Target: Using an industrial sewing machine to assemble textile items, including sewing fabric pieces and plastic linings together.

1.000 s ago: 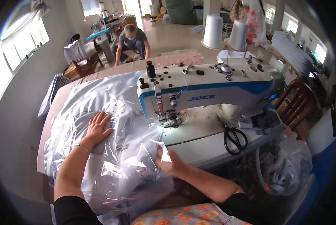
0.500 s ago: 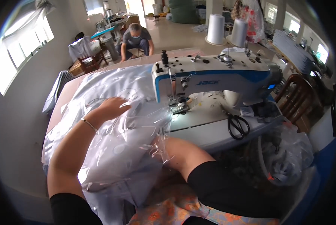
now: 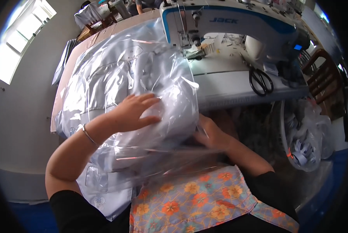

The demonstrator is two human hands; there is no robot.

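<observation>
A big bundle of pale blue-white fabric in clear plastic wrap (image 3: 115,77) lies over the left part of the sewing table and hangs toward my lap. My left hand (image 3: 133,112) rests flat on top of the bundle's near end, fingers spread. My right hand (image 3: 209,134) grips the lower right edge of the plastic bundle below the table's front edge. Behind the bundle stands a white and blue sewing machine (image 3: 236,23).
Black scissors (image 3: 260,80) lie on the white table top (image 3: 228,77) to the right. A wooden chair (image 3: 325,73) stands at the far right. A clear bag of scraps (image 3: 306,136) hangs under the table. A bright window (image 3: 18,39) is on the left.
My view has dropped closer to the table. My left hand slid from the bundle's middle to its near end, and the bundle has been drawn toward my lap.
</observation>
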